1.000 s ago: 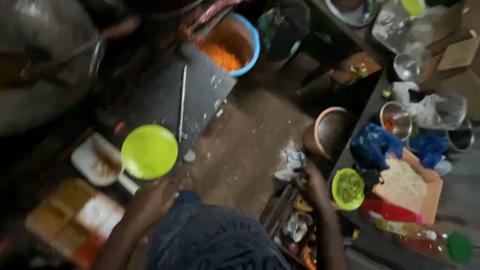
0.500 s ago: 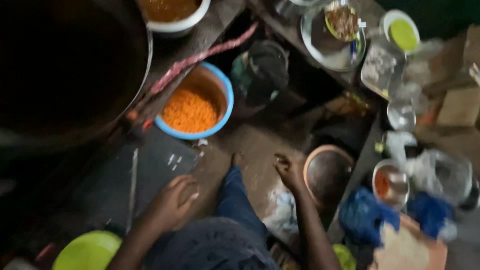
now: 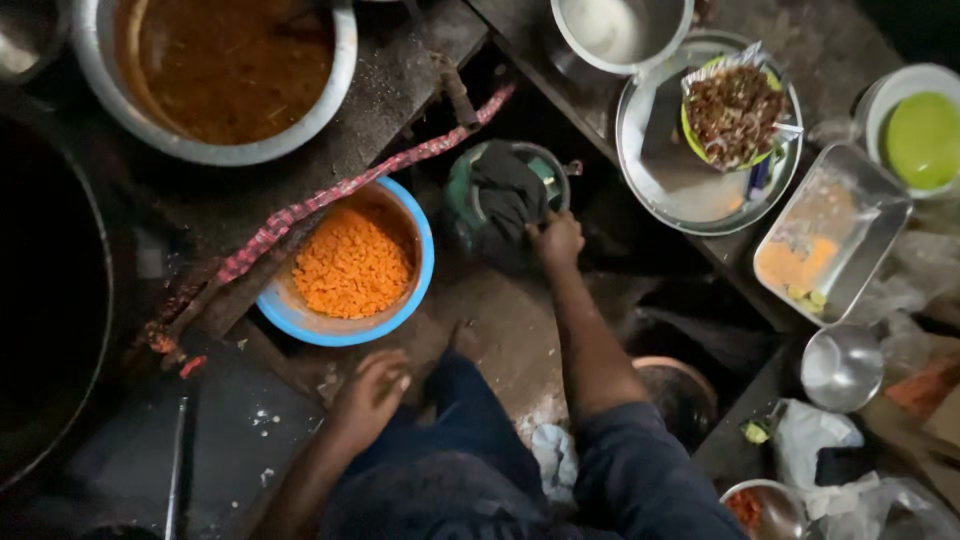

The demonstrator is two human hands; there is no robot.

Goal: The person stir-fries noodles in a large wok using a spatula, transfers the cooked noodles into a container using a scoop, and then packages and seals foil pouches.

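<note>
My right hand (image 3: pixel 557 240) reaches forward and grips the edge of a dark cloth (image 3: pixel 505 190) that lies in a green round container (image 3: pixel 460 200) on the floor. My left hand (image 3: pixel 372 392) hangs low near my knee, fingers loosely curled, holding nothing, just below a blue bowl (image 3: pixel 420 270) filled with small orange pieces. A red patterned cloth strip (image 3: pixel 350 187) lies across the bowl's far rim.
A large metal pot of brown curry (image 3: pixel 225 70) stands top left, a big dark pan (image 3: pixel 50 300) at left. At right sit a round steel tray (image 3: pixel 690 190) with a fried mix, a rectangular steel tray (image 3: pixel 830 235), a green-filled bowl (image 3: pixel 920 135), a small steel cup (image 3: pixel 840 368).
The view has swung forward and up. My right hand moved from the floor to the dark cloth in the green container. My left hand stayed low by my knee.
</note>
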